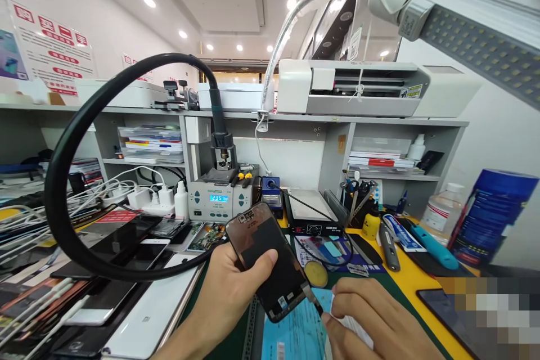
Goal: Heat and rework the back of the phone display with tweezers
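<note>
My left hand grips a phone screen by its left edge, thumb pressed on its dark back. The screen is tilted, its lower end towards my right hand. A short flex cable sticks out from that lower end. Its black tip meets the curled fingertips of my right hand, which appear closed on it. Something white, like paper or a wipe, shows beneath the right fingers; I cannot tell if it is held. Below the screen lies a light blue pad on a green mat.
Left, phones such as a white one lie among white cables. A thick black hose loops from the soldering station. Behind the screen are a heating plate and a round yellow tin. A dark phone lies right.
</note>
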The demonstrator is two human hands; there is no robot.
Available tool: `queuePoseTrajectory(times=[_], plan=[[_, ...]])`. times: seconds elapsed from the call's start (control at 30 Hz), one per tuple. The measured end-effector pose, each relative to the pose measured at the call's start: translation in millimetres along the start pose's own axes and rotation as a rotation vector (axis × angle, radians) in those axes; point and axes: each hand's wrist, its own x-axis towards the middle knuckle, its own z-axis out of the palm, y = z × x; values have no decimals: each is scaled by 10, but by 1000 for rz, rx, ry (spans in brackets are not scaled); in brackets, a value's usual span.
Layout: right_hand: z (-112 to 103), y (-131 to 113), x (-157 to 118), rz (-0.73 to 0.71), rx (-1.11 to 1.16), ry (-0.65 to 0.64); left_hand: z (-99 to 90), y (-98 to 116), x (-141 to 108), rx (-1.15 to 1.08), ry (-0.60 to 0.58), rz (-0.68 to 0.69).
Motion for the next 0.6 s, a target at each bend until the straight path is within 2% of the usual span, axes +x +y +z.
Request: queuePoseTrajectory(times=[0.13, 0.2, 0.23, 0.4, 0.5, 0.6], plan=[[-186, 19, 182, 117, 179, 34, 76, 27, -37, -65, -17, -117], [-331, 64, 339, 222, 290, -74, 141, 62, -97, -103, -45, -221], [-403, 96, 425, 285, 330, -188, 171, 84, -136, -121, -59, -276], [-655, 269, 771, 362, 384, -475, 223, 213, -355, -243, -25, -482], [-722, 301, 827, 388, 416, -567, 201, 266, -459, -329, 63, -545], [-754, 261, 760, 414, 431, -588, 209, 293, -547, -410, 129, -587]])
